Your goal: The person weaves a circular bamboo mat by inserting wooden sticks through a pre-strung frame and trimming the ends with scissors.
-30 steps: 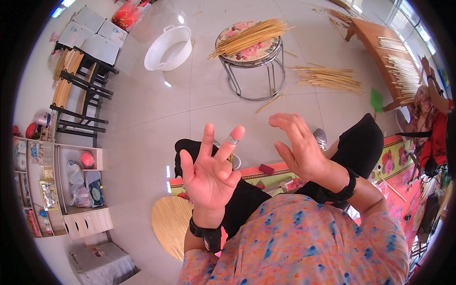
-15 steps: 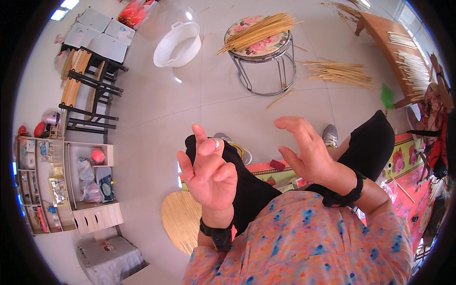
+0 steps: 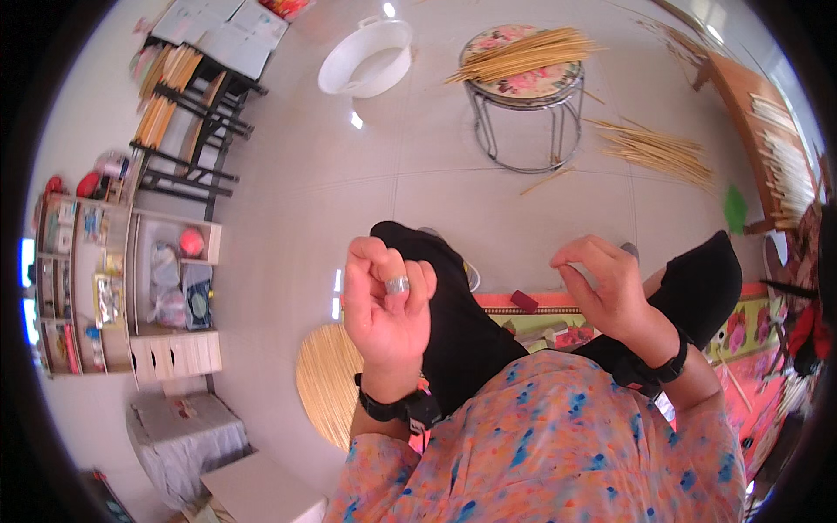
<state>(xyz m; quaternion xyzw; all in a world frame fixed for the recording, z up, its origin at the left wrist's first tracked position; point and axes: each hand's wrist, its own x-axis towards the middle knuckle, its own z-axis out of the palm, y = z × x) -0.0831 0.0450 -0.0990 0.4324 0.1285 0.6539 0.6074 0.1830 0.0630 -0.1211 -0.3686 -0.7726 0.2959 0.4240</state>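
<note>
The packages on the shelves (image 3: 83, 292) and the small white mark on the left of two black wristbands (image 3: 425, 410) were too small to read.

Both hands held nothing that could be seen. The left hand (image 3: 386, 305) was raised palm up, its fingers curled in, with one metal ring (image 3: 397, 285) on a finger. The right hand (image 3: 610, 286) had its thumb and fingers brought to a narrow gap.

One round straw mat (image 3: 327, 383) lay on the floor beside the left forearm, and one dark red block (image 3: 524, 302) sat by the edge of the floral cloth (image 3: 741, 331), below the right hand.

Farther off, one bundle of straw-coloured sticks (image 3: 527, 57) rested on one round stool (image 3: 488, 85), and another pile (image 3: 654, 150) lay on the floor. Two groups of paler sticks (image 3: 786, 174) lay on a wooden surface (image 3: 737, 105). One white basin (image 3: 388, 74) stood left of the stool.
</note>
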